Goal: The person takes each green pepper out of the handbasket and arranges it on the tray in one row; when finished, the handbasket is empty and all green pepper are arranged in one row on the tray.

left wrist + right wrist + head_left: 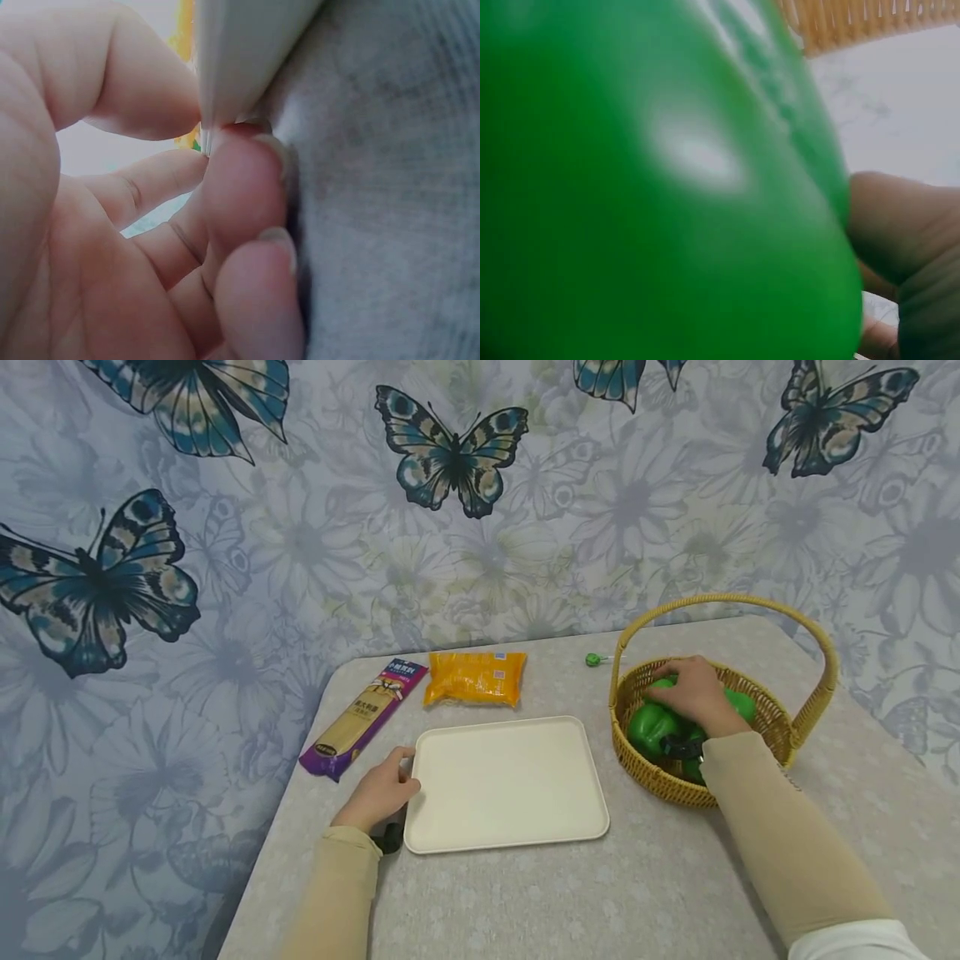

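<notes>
My left hand (381,792) grips the left edge of a cream rectangular tray (510,787) lying on the table. In the left wrist view, the thumb (142,82) presses the tray rim (232,60) while the curled fingers (244,187) sit under and beside it. On the right, my right hand (699,693) reaches into a woven basket (637,772) holding several green bell peppers (652,731). It grips one pepper from above. That glossy pepper (667,225) fills most of the right wrist view, with the thumb (900,225) against its side; the other fingers are mostly hidden.
Left of the tray lies a purple-edged pack of spaghetti (365,718). An orange plastic package (476,678) is behind the tray. A small green-headed item (592,660) lies near the back edge. The basket's tall handle (727,599) arches over the peppers. Butterfly-patterned wall covering (480,568) borders the table.
</notes>
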Motion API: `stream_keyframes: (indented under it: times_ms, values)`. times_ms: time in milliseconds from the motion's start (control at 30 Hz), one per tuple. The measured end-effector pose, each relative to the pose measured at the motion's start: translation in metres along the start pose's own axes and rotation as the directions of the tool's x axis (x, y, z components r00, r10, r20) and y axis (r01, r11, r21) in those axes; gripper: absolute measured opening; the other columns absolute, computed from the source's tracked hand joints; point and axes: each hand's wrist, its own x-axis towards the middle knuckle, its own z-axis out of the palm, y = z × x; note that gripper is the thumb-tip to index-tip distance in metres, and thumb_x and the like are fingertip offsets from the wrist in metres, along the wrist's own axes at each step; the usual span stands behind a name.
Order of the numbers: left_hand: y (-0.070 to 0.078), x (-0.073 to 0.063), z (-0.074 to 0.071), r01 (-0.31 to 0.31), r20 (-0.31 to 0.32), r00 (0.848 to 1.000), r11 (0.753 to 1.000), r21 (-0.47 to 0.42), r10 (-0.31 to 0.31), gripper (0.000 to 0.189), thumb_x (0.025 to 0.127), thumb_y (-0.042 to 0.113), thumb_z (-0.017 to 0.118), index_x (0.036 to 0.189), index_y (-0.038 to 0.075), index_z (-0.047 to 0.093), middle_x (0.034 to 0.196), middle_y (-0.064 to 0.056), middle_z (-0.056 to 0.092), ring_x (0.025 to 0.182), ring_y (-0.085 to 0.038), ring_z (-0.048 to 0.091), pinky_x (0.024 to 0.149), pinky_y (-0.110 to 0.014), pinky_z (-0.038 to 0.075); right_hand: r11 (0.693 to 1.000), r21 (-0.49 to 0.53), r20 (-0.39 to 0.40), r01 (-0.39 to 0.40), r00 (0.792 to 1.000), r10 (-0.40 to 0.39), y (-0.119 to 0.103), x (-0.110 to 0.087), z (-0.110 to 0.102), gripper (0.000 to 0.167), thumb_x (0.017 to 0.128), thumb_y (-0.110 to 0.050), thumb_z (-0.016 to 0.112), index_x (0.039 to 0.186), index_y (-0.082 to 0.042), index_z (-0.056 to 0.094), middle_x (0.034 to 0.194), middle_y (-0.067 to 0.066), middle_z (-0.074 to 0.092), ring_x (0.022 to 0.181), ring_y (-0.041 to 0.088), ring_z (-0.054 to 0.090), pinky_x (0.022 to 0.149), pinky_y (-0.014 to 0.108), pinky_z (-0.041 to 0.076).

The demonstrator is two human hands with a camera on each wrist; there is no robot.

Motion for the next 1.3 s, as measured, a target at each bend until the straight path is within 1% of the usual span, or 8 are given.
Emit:
stream_keyframes:
  times_ms: [333, 433, 500, 633, 767, 867, 1067, 1300]
  values:
    - [0.0009, 0.0012, -0.0002, -0.004, -0.001, 1.000, 1.000, 0.013, 0.004, 0.065, 0.092, 0.022, 0.062, 0.152, 0.011, 0.042, 0.095, -0.006, 0.065, 0.075, -0.019, 0.058, 0.066, -0.034, 0.047, 1.000, 0.022, 0.007, -0.001, 1.000, 0.001, 0.0011, -0.0017, -0.0022, 0.043, 0.098, -0.034, 0.065, 0.128, -0.003, 0.063, 0.140, 0.030, 0.055, 0.120, 0.053, 0.050, 0.108, 0.078, 0.014]
    - [0.0019, 0.0005, -0.0005, -0.005, -0.003, 1.000, 1.000, 0.017, 0.005, 0.065, 0.092, 0.022, 0.062, 0.152, 0.010, 0.042, 0.095, -0.006, 0.066, 0.074, -0.019, 0.058, 0.066, -0.034, 0.047, 0.999, 0.050, -0.012, -0.008, 1.000, 0.009, 0.0001, -0.0024, -0.0027, 0.041, 0.098, -0.031, 0.064, 0.128, -0.003, 0.061, 0.140, 0.029, 0.055, 0.122, 0.053, 0.050, 0.110, 0.080, 0.008]
    - [0.0027, 0.0001, -0.0008, -0.004, -0.003, 1.000, 1.000, 0.015, 0.004, 0.065, 0.092, 0.022, 0.062, 0.153, 0.010, 0.042, 0.095, -0.006, 0.066, 0.074, -0.019, 0.058, 0.066, -0.034, 0.046, 0.997, 0.073, -0.046, -0.011, 0.999, 0.014, -0.0004, -0.0031, -0.0020, 0.043, 0.098, -0.030, 0.063, 0.131, -0.003, 0.057, 0.140, 0.029, 0.055, 0.123, 0.052, 0.050, 0.110, 0.079, 0.009]
    - [0.0037, -0.0004, -0.0009, 0.001, -0.002, 1.000, 1.000, 0.011, -0.001, 0.065, 0.092, 0.022, 0.062, 0.153, 0.010, 0.042, 0.094, -0.006, 0.066, 0.074, -0.019, 0.058, 0.066, -0.033, 0.046, 0.994, 0.107, -0.139, -0.003, 0.990, 0.018, -0.0008, -0.0048, 0.0001, 0.047, 0.099, -0.030, 0.062, 0.137, -0.004, 0.054, 0.135, 0.027, 0.057, 0.120, 0.048, 0.052, 0.107, 0.074, 0.021]
    - [0.0040, -0.0007, -0.0003, 0.006, -0.002, 1.000, 1.000, 0.009, -0.006, 0.064, 0.092, 0.022, 0.062, 0.152, 0.010, 0.042, 0.094, -0.006, 0.065, 0.074, -0.019, 0.057, 0.066, -0.033, 0.046, 0.993, 0.115, -0.209, 0.015, 0.978, 0.010, -0.0007, -0.0061, 0.0014, 0.038, 0.100, -0.024, 0.059, 0.132, -0.003, 0.059, 0.125, 0.024, 0.062, 0.110, 0.043, 0.057, 0.095, 0.063, 0.039]
    - [0.0035, -0.0004, 0.0001, 0.008, -0.003, 1.000, 1.000, 0.009, -0.008, 0.064, 0.092, 0.022, 0.062, 0.152, 0.010, 0.042, 0.094, -0.006, 0.066, 0.074, -0.019, 0.058, 0.065, -0.033, 0.046, 0.992, 0.120, -0.232, 0.026, 0.973, 0.002, -0.0011, -0.0064, 0.0009, 0.033, 0.100, -0.019, 0.056, 0.127, -0.002, 0.063, 0.119, 0.024, 0.065, 0.105, 0.041, 0.059, 0.087, 0.058, 0.046]
    - [0.0035, -0.0006, 0.0002, 0.006, -0.002, 1.000, 1.000, 0.011, -0.006, 0.064, 0.092, 0.022, 0.062, 0.152, 0.010, 0.043, 0.095, -0.006, 0.067, 0.074, -0.019, 0.058, 0.066, -0.033, 0.047, 0.991, 0.132, -0.240, 0.036, 0.971, -0.003, -0.0019, -0.0079, 0.0000, 0.029, 0.100, -0.017, 0.055, 0.123, -0.003, 0.066, 0.114, 0.022, 0.066, 0.099, 0.038, 0.060, 0.081, 0.052, 0.046]
    - [0.0039, -0.0005, 0.0003, 0.006, -0.007, 1.000, 1.000, 0.020, -0.006, 0.064, 0.092, 0.022, 0.061, 0.152, 0.010, 0.042, 0.095, -0.007, 0.067, 0.074, -0.020, 0.058, 0.066, -0.033, 0.047, 0.983, 0.177, -0.302, 0.037, 0.953, 0.018, -0.0019, -0.0089, 0.0004, 0.029, 0.100, -0.016, 0.051, 0.124, -0.004, 0.064, 0.113, 0.019, 0.063, 0.090, 0.034, 0.057, 0.073, 0.045, 0.044]
